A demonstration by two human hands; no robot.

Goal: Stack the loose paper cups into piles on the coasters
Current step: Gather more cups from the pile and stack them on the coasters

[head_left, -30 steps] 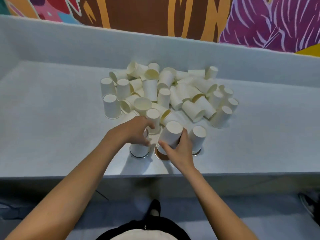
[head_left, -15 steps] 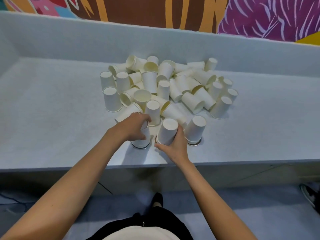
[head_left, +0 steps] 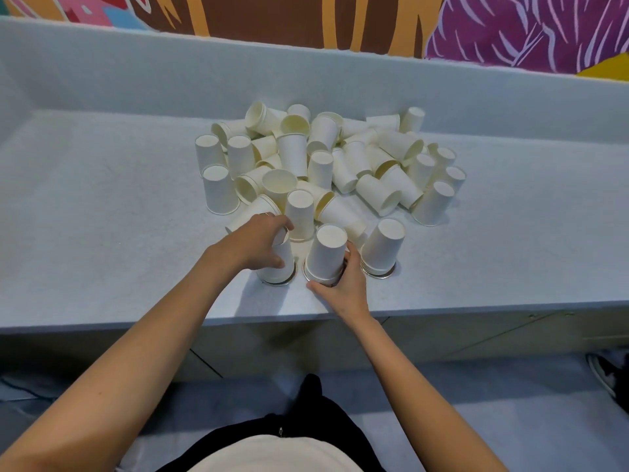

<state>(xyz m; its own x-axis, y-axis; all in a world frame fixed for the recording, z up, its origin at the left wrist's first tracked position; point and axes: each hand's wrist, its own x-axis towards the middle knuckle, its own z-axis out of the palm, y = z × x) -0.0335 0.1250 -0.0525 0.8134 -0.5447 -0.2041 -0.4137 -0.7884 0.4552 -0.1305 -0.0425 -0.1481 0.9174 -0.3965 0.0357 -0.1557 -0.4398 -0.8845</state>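
Three upside-down white paper cup piles stand in a row near the counter's front edge, each on a round coaster. My left hand (head_left: 253, 245) grips the top of the left pile (head_left: 280, 265) from above, hiding most of it. My right hand (head_left: 343, 286) holds the base of the middle pile (head_left: 326, 255), thumb at its front and fingers behind it. The right pile (head_left: 383, 248) stands free on its coaster (head_left: 386, 274). Behind them lies a heap of loose cups (head_left: 340, 161), some upright on their rims, several tipped on their sides.
The grey counter (head_left: 102, 233) has a raised back wall (head_left: 136, 73) and a front edge just below my hands. A painted mural runs above the wall. A shoe (head_left: 609, 369) shows on the floor at the far right.
The middle cup, held tilted above its coaster a second ago, now stands down on it. My left hand stays on top of the left pile. The camera view has shifted slightly.
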